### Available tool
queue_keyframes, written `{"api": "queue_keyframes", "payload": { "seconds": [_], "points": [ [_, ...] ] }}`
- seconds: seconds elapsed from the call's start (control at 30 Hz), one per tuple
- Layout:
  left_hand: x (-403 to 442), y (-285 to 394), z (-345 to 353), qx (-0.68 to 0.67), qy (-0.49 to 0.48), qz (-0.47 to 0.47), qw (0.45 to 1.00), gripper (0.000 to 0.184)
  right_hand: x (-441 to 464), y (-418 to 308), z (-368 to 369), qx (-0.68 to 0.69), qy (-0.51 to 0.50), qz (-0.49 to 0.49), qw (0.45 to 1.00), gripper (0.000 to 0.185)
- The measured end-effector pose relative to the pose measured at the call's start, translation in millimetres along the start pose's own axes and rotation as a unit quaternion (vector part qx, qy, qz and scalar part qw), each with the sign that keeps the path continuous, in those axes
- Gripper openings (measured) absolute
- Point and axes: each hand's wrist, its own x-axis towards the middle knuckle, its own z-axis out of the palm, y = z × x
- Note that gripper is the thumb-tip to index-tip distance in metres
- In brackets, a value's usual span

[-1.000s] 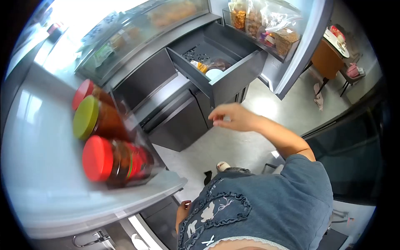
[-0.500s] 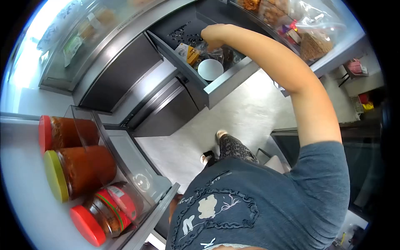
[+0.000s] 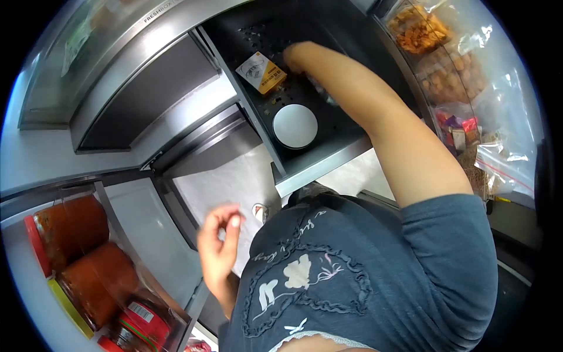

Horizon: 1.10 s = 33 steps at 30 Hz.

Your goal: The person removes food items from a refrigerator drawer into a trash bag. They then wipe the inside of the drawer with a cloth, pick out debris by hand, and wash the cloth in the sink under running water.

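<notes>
My right hand [image 3: 299, 57] reaches down into the dark drawer [image 3: 358, 35]. Its fingers are hidden behind the hand and wrist, so any grip is out of sight. A bit of clear plastic bag [image 3: 321, 91] shows beneath my right forearm. Left of that hand lies a yellow and white box [image 3: 261, 73]. A round white lid or container [image 3: 295, 126] stands near the drawer's front. Dark crumbs [image 3: 252, 36] are scattered over the drawer floor. Slightly blurred, my left hand [image 3: 219, 242] hangs in the air before my body, fingers loosely curled, thumb apart, nothing in it.
An open fridge door at left holds jars of reddish-brown food [image 3: 97, 281] behind a clear guard. On the right, a door shelf carries bagged foods [image 3: 451, 76]. A closed drawer front [image 3: 141, 88] is beside the open drawer. The floor [image 3: 202, 182] shows below.
My left hand has come into view. The camera has moved closer to the drawer. My right hand now reaches deeper, and the clear plastic bags are mostly hidden under my forearm.
</notes>
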Motion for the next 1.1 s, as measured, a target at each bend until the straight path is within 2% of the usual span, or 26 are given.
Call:
{"api": "queue_keyframes", "payload": {
  "seconds": [0.07,0.1,0.13,0.2,0.27,0.3,0.33,0.4,0.43,0.53,0.63,0.67,0.7,0.77,0.83,0.87,1.0,1.1],
  "points": [
    [42.9,40.0,8.8,0.086,-0.026,0.146,0.985,0.023,-0.9,2.2,-18.0,0.044,0.052,0.018,0.998,0.037],
    [66.9,69.5,19.2,0.163,-0.073,0.196,0.964,0.034,-1.7,2.3,-24.7,0.066,0.078,0.029,0.994,0.038],
    [90.7,89.7,35.0,0.238,-0.120,0.246,0.932,0.045,-2.3,1.9,-29.1,0.082,0.100,0.028,0.991,0.039],
    [130.2,93.1,69.1,0.397,-0.197,0.337,0.831,0.064,-4.7,4.2,-34.8,0.117,0.145,0.028,0.982,0.041],
    [152.4,74.0,111.3,0.555,-0.335,0.219,0.729,0.078,-10.8,6.6,-43.2,0.142,0.104,0.016,0.984,0.043],
    [156.6,59.7,128.4,0.625,-0.338,0.197,0.676,0.082,-12.7,4.7,-45.1,0.154,0.084,0.008,0.984,0.044],
    [159.3,49.8,139.7,0.690,-0.339,0.172,0.616,0.087,-11.6,0.5,-41.4,0.143,0.114,0.002,0.983,0.044],
    [164.6,40.1,148.1,0.691,-0.343,0.156,0.617,0.087,-12.5,-10.5,-31.5,0.120,0.177,-0.007,0.977,0.045],
    [168.1,38.7,148.7,0.692,-0.345,0.149,0.617,0.087,-20.4,-12.9,-36.1,0.129,0.145,-0.051,0.980,0.051],
    [179.1,47.5,141.8,0.637,-0.389,0.170,0.643,0.086,-4.2,-30.2,-22.7,0.144,0.170,-0.083,0.971,0.061],
    [184.0,70.9,120.2,0.588,-0.378,0.146,0.700,0.084,-10.4,-49.5,-20.6,0.184,0.128,-0.045,0.974,0.080],
    [179.1,83.3,109.3,0.584,-0.347,0.147,0.719,0.082,-13.2,-53.4,-20.9,0.196,0.113,-0.030,0.974,0.087],
    [175.3,94.8,95.3,0.545,-0.328,0.155,0.756,0.078,-3.2,-55.5,-12.5,0.159,0.087,-0.019,0.983,0.087],
    [165.9,113.9,70.1,0.440,-0.315,0.193,0.819,0.074,2.9,-52.5,-11.6,0.186,0.047,0.038,0.981,0.082],
    [163.2,134.1,53.2,0.398,-0.300,0.217,0.839,0.074,45.9,-62.3,0.9,0.311,0.036,0.180,0.933,0.069],
    [162.7,142.5,45.8,0.377,-0.289,0.231,0.849,0.074,58.8,-55.1,5.7,0.306,0.052,0.176,0.934,0.071],
    [169.8,158.6,9.1,0.353,-0.280,0.157,0.879,0.081,19.7,-49.8,-0.3,0.193,0.113,0.031,0.974,0.077],
    [169.5,157.1,-13.7,0.290,-0.261,0.110,0.914,0.085,10.5,-55.0,2.8,0.139,0.135,-0.027,0.981,0.082]
  ]
}}
